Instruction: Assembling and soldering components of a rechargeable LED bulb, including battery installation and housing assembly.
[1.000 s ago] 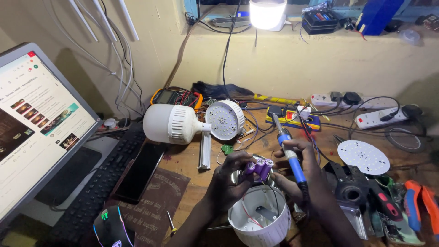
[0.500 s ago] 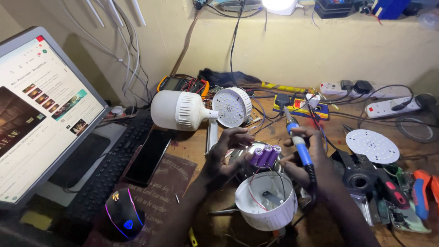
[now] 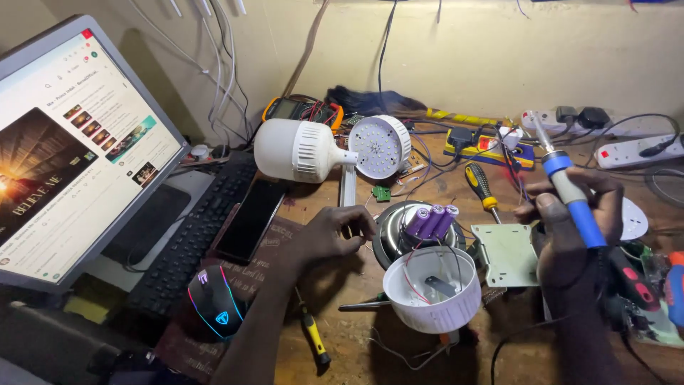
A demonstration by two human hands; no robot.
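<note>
Bulb shell [image 3: 429, 289] lay open, cells [image 3: 430, 222] loose — right hand [image 3: 570, 228] gripped the iron [image 3: 570, 199]; left hand [image 3: 331, 235] curled, empty — soldering apparently unfinished.

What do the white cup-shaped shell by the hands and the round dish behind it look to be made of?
The white shell looks like matte moulded plastic: opaque, even white, with a smooth thick rim. The round dish behind it seems polished metal, since it shows mirror-like glints, though chromed plastic is possible. The right hand holds a blue-handled soldering iron, its grip likely plastic.

Blue-handled soldering iron [image 3: 570, 196] held upright-tilted, tip up. White bulb housing [image 3: 431, 289] open on bench, red wires inside; purple battery pack [image 3: 431, 222] just behind, over round metal reflector [image 3: 392, 224].
</note>
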